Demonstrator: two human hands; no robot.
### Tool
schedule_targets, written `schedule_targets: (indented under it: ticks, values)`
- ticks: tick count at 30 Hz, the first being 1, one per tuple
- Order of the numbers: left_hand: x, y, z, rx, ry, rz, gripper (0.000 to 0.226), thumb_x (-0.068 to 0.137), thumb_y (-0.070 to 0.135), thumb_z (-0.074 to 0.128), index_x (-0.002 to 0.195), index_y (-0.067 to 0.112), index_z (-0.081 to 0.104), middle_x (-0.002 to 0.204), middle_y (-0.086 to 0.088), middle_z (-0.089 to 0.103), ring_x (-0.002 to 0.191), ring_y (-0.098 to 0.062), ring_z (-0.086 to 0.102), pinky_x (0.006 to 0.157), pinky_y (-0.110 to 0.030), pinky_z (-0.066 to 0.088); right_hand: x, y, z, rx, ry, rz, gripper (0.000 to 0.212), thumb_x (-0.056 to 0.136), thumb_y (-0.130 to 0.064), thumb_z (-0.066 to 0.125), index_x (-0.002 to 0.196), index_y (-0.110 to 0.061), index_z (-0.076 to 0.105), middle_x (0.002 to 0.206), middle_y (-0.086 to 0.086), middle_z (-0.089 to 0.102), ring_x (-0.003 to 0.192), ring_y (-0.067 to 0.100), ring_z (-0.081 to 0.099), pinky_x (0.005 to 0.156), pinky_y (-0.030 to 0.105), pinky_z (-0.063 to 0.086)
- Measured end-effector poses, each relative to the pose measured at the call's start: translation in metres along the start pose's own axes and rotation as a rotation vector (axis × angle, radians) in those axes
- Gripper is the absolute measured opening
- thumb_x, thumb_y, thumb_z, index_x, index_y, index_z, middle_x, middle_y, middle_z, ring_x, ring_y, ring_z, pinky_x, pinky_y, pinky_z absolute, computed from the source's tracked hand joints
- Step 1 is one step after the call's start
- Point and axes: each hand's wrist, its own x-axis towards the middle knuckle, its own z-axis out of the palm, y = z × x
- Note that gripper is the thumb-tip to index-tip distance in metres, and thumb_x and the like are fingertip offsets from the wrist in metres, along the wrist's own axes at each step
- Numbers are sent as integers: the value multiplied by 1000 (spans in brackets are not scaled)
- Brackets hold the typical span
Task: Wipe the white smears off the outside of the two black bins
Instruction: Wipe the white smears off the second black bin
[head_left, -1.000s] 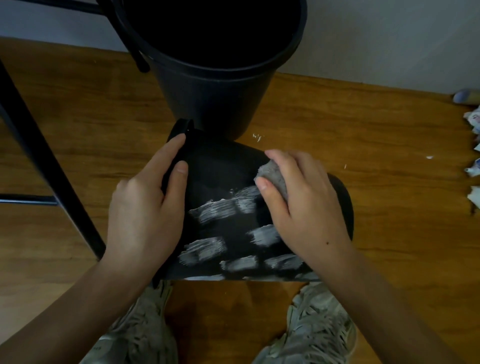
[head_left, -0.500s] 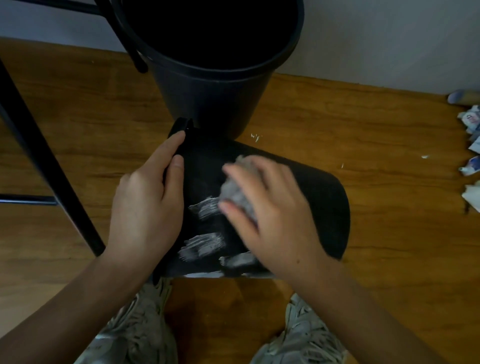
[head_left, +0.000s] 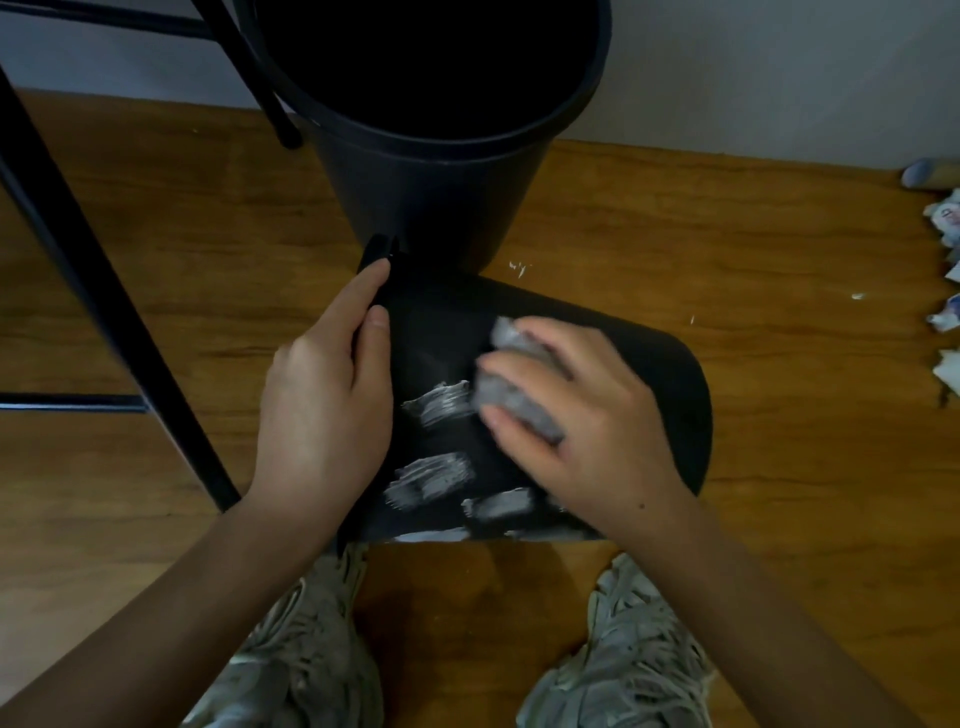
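A person crouching on a wooden floor (head_left: 779, 260) works on a black plastic bin lying on its side (head_left: 649, 374), its outer wall turned upward and its rim toward the left. The left hand (head_left: 322, 410) rests at the rim end, fingers extended along the edge and steadying the bin. The right hand (head_left: 587, 421) has its fingers curled over a crumpled grey cloth (head_left: 514, 384) and presses it against the bin's upper surface, in the middle of the wall. White brushed smears (head_left: 436, 475) show on the black surface between the two hands and along the near edge. A second black round bin (head_left: 431, 197) stands upright just behind the lying one, touching it. Black metal chair legs (head_left: 104, 291) cross the left side; pale worn trainers (head_left: 618, 660) appear below; crumpled paper scraps (head_left: 943, 325) lie at the right edge.
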Motion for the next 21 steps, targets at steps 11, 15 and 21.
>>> schedule_targets:
  ticks: [11, 15, 21]
  values:
    - [1, 0, 1, 10, 1, 6, 39, 103, 22, 39, 141, 20, 46, 80, 30, 49, 71, 7, 58, 66, -23, 50, 0, -18, 7, 31, -12, -40, 34, 94, -32, 54, 116, -10, 68, 123, 12, 59, 113, 23, 51, 92, 25, 40]
    - [-2, 1, 4, 40, 17, -3, 39, 102, 23, 39, 141, 23, 45, 79, 31, 47, 67, 17, 53, 66, -16, 48, 8, -2, -1, -25, 80, 145, 36, 94, -33, 52, 117, -9, 67, 119, 12, 60, 109, 25, 56, 90, 20, 36]
    - [1, 4, 3, -20, -26, -1, 39, 103, 23, 37, 142, 23, 43, 85, 31, 50, 75, 10, 58, 70, -21, 52, 0, -28, 12, 3, 2, -74, 34, 91, -30, 56, 116, -10, 68, 125, 13, 58, 115, 23, 49, 94, 25, 40]
